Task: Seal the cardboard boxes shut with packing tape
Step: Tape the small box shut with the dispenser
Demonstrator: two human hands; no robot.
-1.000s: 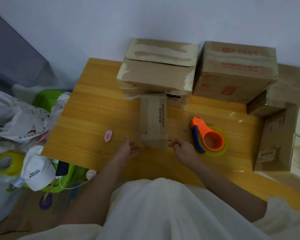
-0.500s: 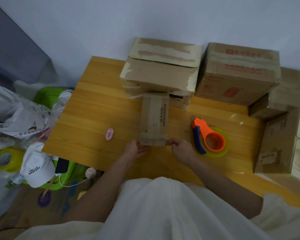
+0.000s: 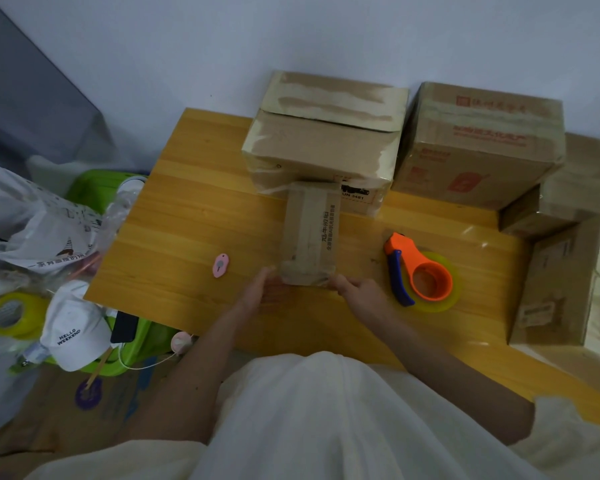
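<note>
Since the small cardboard box [image 3: 310, 233] looks light and stiff, holding its near corners should steady it. It lies mid-surface, just behind the near edge. The left hand [image 3: 258, 292] touches its near-left corner with straight fingers; the right hand [image 3: 359, 291] pinches the near-right corner. The tape dispenser [image 3: 420, 271] lies right of it.

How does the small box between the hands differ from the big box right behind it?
The small box is narrow, lies lengthwise toward the person, and has both hands at its near end; the big box is wide, taller, untouched, and carries another box on top. Both are brown cardboard with shiny tape.
</note>
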